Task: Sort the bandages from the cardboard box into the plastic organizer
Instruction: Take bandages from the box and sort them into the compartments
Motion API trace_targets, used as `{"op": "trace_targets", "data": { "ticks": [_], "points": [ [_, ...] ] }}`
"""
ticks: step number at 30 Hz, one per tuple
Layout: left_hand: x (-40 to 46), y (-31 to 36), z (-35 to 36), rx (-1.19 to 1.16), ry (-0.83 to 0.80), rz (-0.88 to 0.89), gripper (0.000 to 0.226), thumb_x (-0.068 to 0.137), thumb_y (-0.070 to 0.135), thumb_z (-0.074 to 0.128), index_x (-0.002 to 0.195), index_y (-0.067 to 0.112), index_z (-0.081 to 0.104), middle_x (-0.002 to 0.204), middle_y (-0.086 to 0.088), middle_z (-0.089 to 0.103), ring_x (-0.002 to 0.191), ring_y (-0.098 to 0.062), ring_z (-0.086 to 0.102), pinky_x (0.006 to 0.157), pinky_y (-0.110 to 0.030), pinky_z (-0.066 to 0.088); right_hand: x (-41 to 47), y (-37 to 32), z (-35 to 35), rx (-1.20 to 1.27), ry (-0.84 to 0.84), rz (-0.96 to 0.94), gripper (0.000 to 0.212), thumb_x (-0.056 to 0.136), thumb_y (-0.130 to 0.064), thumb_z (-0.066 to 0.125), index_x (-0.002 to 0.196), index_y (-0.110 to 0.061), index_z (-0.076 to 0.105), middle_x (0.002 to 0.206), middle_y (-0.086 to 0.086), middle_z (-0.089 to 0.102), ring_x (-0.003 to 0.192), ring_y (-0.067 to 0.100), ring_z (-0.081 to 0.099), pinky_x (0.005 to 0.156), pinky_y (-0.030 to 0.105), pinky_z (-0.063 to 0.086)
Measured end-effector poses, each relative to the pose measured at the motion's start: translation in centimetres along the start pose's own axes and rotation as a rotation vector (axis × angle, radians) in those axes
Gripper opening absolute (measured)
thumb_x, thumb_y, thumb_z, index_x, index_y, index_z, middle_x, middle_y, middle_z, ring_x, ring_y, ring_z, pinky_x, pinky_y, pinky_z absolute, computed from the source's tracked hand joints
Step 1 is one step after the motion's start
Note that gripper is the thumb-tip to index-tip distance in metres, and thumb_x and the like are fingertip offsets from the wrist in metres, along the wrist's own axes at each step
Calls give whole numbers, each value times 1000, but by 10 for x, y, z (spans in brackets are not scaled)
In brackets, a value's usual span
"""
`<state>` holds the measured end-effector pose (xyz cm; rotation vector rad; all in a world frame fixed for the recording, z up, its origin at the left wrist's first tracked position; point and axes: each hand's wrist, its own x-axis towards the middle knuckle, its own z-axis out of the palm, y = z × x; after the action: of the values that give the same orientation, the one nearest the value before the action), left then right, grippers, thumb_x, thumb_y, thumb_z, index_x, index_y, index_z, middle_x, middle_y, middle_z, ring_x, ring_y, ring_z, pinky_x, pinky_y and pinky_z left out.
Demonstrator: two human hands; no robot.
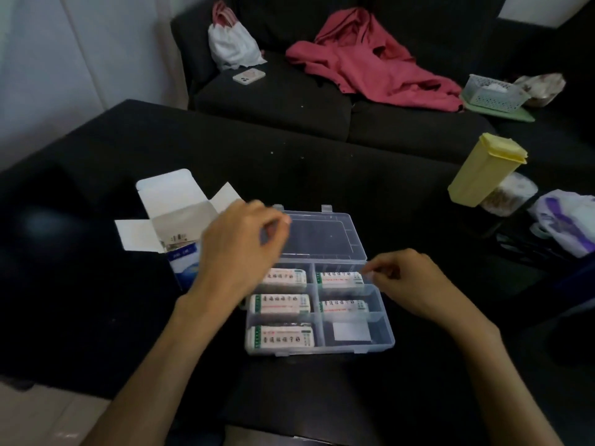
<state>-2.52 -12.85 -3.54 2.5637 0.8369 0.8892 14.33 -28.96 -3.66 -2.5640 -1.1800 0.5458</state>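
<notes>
While left hand [240,239] hovers loosely curled, right hand [407,278] pinches organizer [384,329] rim.

Left hand [240,239] hides one bandage pack [285,278] (partly).

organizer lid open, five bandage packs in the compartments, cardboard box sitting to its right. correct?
Not quite: the head view shows the cardboard box to the left of the plastic organizer. The lid is open and five bandage packs sit in the compartments.

A home living room is indicated: a dark sofa [273,101] is strewn with a pink garment [370,62], a phone [249,75] and a white bag [233,43].
</notes>
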Motion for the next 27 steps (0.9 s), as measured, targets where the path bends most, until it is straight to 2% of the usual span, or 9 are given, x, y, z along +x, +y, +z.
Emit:
{"op": "trace_targets", "data": {
  "ticks": [2,5,9,12,14,18,21,23,27],
  "points": [
    [-1,-16,-22,-29,154,-139,17,92,31,54,97,21,67,86,9,54,85,-6,45,73,-25,34,3,-22,4,32,43,-82,17,93,-25,55,98,-39,62,95,-8,65,82,6,62,76,30,56],
    [-6,-39,-40,66,254,-336,21,90,31,58,104,19,67,105,-2,61,100,-15,50,80,-33,41,10,-60,6,72,111,-236,22,93,-23,54,107,-35,64,99,-11,64,85,2,59,79,28,54],
    [-16,-72,-53,147,203,-491,46,83,20,67,127,22,55,143,-2,39,133,-23,28,104,-43,33,25,-124,9,123,258,-501,27,93,-21,54,116,-30,62,106,-11,61,98,1,53,85,23,47],
    [-19,-85,-60,44,111,-619,69,80,16,68,141,26,38,154,-1,21,140,-25,18,108,-47,31,46,-163,25,46,254,-692,29,96,-24,50,124,-28,57,121,-9,58,115,3,45,93,20,37],
    [-19,-95,-59,-140,1,-725,73,80,20,68,143,28,31,150,-3,30,135,-28,31,104,-48,36,58,-171,40,-37,224,-756,28,97,-28,48,123,-26,57,121,-7,58,113,6,45,91,24,39],
    [-21,-109,-62,-581,-130,-808,82,68,17,77,140,23,39,121,-5,59,108,-26,58,94,-46,48,57,-165,62,-144,310,-765,19,90,-31,60,104,-22,70,100,-4,68,94,14,49,73,30,41],
    [-24,-112,-65,-580,-217,-712,62,66,5,76,121,29,59,107,5,68,99,-17,63,92,-41,50,41,-158,66,-167,357,-753,19,82,-28,71,100,-22,73,94,-5,70,88,16,52,67,27,43],
    [-24,-109,-64,-553,-234,-648,50,61,18,76,105,38,65,102,13,69,99,-14,64,91,-38,51,32,-154,67,-217,296,-733,25,81,-28,72,105,-22,72,103,-4,69,93,17,51,67,26,44],
    [-26,-100,-59,-295,-97,-620,23,85,36,65,107,31,70,112,11,67,109,-16,59,80,-26,40,23,-157,62,-263,251,-688,25,86,-26,66,110,-21,70,112,1,67,100,20,56,75,32,49]
  ]
}}
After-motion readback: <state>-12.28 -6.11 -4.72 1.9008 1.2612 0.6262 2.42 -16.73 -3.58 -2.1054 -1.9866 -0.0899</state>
